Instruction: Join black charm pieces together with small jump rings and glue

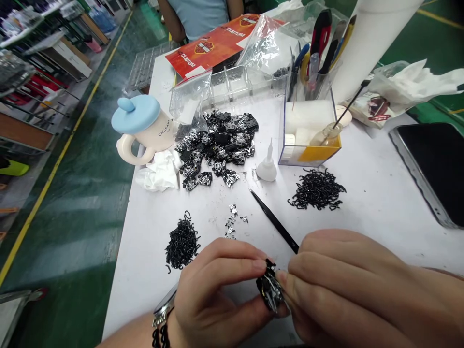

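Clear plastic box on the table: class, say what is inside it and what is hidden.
The box holds white foam, a yellow piece and a glass bottle. Whatever lies behind the foam is covered.

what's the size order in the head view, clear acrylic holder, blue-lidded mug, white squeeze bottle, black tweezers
Largest to smallest:
1. The clear acrylic holder
2. The blue-lidded mug
3. Unsure: the white squeeze bottle and the black tweezers; the tweezers look longer but much thinner.

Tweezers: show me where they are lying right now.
In the head view, the black tweezers lie on the white table, their lower end beside the right hand, between the small silver pieces and the pile of black clips.
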### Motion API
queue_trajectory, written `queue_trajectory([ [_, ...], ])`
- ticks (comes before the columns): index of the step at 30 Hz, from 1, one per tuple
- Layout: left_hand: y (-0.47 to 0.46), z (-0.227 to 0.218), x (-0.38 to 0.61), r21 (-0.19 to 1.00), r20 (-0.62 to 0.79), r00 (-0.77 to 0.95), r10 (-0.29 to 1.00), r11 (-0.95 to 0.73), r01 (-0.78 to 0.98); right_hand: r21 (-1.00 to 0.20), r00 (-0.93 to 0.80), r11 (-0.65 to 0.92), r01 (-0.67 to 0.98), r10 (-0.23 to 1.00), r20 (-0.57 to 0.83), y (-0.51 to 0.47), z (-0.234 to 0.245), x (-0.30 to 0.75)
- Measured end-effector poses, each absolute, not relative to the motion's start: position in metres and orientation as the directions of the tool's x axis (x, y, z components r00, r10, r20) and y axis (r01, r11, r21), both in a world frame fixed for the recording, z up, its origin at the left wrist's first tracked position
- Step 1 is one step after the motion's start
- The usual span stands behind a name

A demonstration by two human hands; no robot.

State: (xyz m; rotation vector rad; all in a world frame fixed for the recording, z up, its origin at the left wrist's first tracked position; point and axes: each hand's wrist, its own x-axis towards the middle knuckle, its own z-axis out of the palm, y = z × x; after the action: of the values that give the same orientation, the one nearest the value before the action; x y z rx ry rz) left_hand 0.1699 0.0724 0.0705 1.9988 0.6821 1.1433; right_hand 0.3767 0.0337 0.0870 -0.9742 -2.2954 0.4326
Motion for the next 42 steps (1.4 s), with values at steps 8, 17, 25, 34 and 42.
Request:
queue_trajectory([
  [8,0.070,0.067,0.168,0.839,0.470,0.455,0.756,-0.543,0.037,-0.522,-0.594,0.689,0.504,0.714,0.369,0.044,0.089,0.379],
  [17,0.069,0.064,0.168,0.923,0.355,0.427,0.832,-0.384,-0.018,-0.611,-0.596,0.707,0.357,0.676,0.433,0.065,0.085,0.372],
  [25,0.070,0.065,0.170,0.943,0.311,0.407,0.859,-0.332,-0.021,-0.684,-0.579,0.664,0.302,0.698,0.421,0.068,0.080,0.368],
  [34,0.069,0.064,0.171,0.941,0.317,0.399,0.860,-0.339,-0.018,-0.654,-0.610,0.697,0.294,0.663,0.433,0.068,0.080,0.370],
  [42,0.072,0.067,0.172,0.931,0.337,0.407,0.849,-0.364,-0.012,-0.610,-0.652,0.734,0.299,0.624,0.432,0.066,0.080,0.375],
])
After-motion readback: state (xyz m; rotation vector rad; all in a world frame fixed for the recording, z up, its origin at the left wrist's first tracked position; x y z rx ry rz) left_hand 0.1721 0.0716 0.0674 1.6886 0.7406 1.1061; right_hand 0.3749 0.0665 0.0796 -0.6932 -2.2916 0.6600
